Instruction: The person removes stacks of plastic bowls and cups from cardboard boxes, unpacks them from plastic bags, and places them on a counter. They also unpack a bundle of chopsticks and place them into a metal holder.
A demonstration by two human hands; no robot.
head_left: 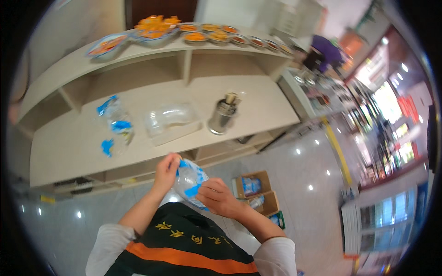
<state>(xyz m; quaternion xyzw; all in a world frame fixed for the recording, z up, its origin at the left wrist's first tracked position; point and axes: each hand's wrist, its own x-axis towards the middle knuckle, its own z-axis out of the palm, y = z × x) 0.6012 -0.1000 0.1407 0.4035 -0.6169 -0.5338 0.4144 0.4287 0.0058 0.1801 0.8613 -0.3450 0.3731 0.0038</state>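
Observation:
Between my hands, in front of the counter's edge, is a clear plastic bag [189, 177] with blue printing. My left hand [167, 171] pinches its upper left edge. With bent fingers, my right hand [217, 196] grips the lower right side near a blue strip. What lies inside the bag is too blurred to tell. On the counter [86, 138] ahead, crumpled blue-and-clear plastic packaging [119, 117] lies at the left, with a torn blue scrap [107, 147] close by. A clear plastic bin [174, 122] sits in the middle. Right of it, a metal cylinder [222, 115] holds upright utensils.
The raised shelf bears a bowl heaped with orange packets [155, 27], another patterned bowl [107, 46] and several small food bowls [195, 37]. Open cardboard boxes [263, 203] holding packages stand on the tiled floor [304, 207] at right. A person in purple [324, 51] is farther back.

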